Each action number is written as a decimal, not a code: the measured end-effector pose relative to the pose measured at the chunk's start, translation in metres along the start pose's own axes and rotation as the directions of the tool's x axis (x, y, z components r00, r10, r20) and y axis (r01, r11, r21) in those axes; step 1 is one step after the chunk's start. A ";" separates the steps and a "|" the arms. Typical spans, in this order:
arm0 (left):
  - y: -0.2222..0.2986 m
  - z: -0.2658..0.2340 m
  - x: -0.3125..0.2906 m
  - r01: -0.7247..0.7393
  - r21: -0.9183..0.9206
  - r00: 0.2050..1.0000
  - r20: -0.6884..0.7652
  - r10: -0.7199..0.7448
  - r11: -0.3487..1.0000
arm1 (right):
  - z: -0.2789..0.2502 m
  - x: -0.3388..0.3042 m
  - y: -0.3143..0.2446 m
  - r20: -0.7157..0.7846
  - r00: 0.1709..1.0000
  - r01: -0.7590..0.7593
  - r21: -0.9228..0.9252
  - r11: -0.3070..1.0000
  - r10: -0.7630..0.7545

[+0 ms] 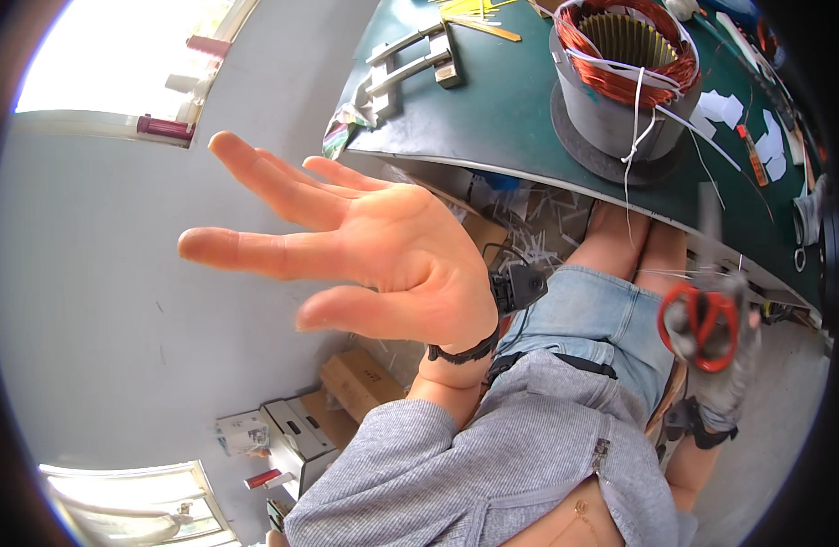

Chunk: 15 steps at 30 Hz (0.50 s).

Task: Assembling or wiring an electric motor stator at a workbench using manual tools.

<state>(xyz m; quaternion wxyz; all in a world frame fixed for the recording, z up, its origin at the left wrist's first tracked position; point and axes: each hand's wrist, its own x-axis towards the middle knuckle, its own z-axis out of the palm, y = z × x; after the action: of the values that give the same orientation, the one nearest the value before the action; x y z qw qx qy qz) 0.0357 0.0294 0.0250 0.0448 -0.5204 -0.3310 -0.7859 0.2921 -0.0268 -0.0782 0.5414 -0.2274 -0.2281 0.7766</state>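
My left hand (383,242) is raised at the left with bare fingers spread, holding nothing. It wears a black wrist strap carrying a small black camera (524,285). At the right, my right hand (736,351), in a greyish glove, is closed on red-handled scissors (708,319); their blades point up toward the table edge and are smeared by motion. Pale threads (665,272) run beside the scissors. On the table stands a grey motor stator (602,123) with copper windings (579,50) and yellow slot liners. White lacing cord (636,118) is knotted and hangs down its front.
The dark green table (501,118) carries a metal clamp-like frame (408,68), yellow strips (478,14), white paper scraps (720,109) and an orange-handled cutter (752,155). White offcuts (538,242) litter the floor beneath. Cardboard boxes (365,383) stand by the wall at lower left.
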 end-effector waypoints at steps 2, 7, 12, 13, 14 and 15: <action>0.002 0.001 -0.001 0.011 0.041 1.000 -0.005 -0.011 0.999 | 0.020 0.021 0.005 0.078 0.976 -0.200 -0.061 0.978 0.205; 0.009 0.022 -0.013 0.236 -0.677 0.969 0.106 -0.225 0.697 | 0.040 0.032 0.029 0.156 0.958 -0.196 -0.247 0.949 0.239; 0.013 0.029 -0.023 0.450 -0.774 0.877 0.291 -0.382 0.445 | 0.047 0.040 0.026 0.348 0.937 0.277 -0.708 0.650 -0.021; 0.013 0.030 -0.025 0.485 -0.790 0.854 0.336 -0.397 0.374 | 0.054 0.041 0.021 0.352 0.936 0.294 -0.747 0.597 -0.021; 0.013 0.030 -0.026 0.513 -0.802 0.832 0.377 -0.406 0.305 | 0.059 0.042 0.020 0.361 0.932 0.313 -0.781 0.540 -0.017; 0.013 0.031 -0.028 0.515 -0.803 0.830 0.380 -0.408 0.299 | 0.062 0.040 0.023 0.324 0.945 0.297 -0.805 0.514 -0.039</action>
<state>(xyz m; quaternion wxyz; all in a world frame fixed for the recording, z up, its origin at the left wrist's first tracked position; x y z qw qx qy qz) 0.0777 0.0291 0.0150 -0.4759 -0.3872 -0.0110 -0.7896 0.2255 -0.0025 -0.0465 0.4010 -0.3310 -0.6658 0.5351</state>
